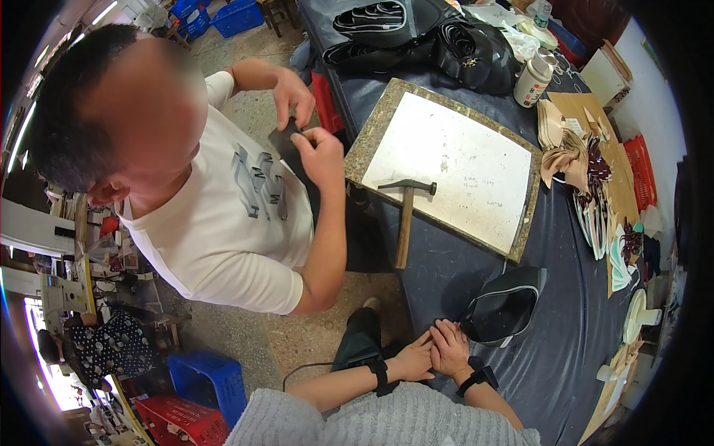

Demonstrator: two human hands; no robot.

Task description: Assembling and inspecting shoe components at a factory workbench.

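My left hand (413, 360) and my right hand (450, 348) rest together at the near edge of the dark-covered table. The right fingers lie stretched out, partly over the left fingertips; the left fingers are extended too, their ends partly hidden. Neither hand shows anything held. Just beyond the right hand stands a black, open-topped piece with grey edging, like a shoe upper (506, 306). Farther off, a hammer (405, 223) with a wooden handle lies with its head on a white board (454, 163) set on a stone slab (364, 152), its handle reaching past the slab's edge.
At the left a person (238, 215) in a white T-shirt holds a small dark flat piece (285, 141) in both hands. Black bundled pieces (454, 52) and a white bottle (534, 78) stand beyond the slab. Stacked cut pieces (561, 141) lie right; blue and red crates (208, 383) sit on the floor.
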